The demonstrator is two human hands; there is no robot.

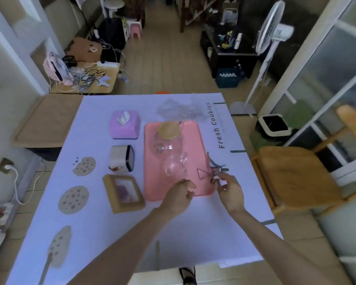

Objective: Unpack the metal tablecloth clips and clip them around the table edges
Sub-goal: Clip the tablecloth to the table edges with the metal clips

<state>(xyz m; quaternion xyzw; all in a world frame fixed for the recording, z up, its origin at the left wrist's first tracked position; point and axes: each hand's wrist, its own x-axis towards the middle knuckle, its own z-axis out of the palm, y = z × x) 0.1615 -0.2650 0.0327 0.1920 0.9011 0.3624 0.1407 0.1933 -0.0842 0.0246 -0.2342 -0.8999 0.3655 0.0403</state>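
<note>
Head view: right hand (229, 191) pinches a metal clip (210, 173) over the pink tray's (152, 182) right edge, spare clips (214, 164) just beyond on the tablecloth (95, 233), left hand (180, 195) loosely curled, empty.

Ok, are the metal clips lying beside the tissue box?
No, the metal clips lie at the right edge of the pink tray, by the right hand, opposite the tissue box.

Thin metal clips (213, 167); matt cloth (115, 229); clear glass jug (165, 145); wooden frame (123, 193).
</note>
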